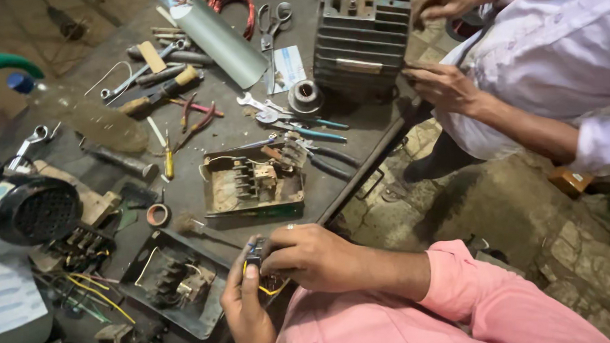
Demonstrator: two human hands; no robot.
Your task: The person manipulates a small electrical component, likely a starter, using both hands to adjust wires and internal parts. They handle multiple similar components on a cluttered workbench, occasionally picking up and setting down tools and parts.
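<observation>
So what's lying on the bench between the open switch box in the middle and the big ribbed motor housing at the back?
In the head view, pliers with blue handles, a small spanner and a round metal bushing lie between the switch box and the motor housing.

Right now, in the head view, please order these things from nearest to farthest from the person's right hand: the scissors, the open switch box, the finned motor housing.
From the right hand:
1. Open switch box, just beyond the hand, bench middle.
2. Finned motor housing, far right, at the bench's edge.
3. Scissors, far end, left of the housing.
</observation>
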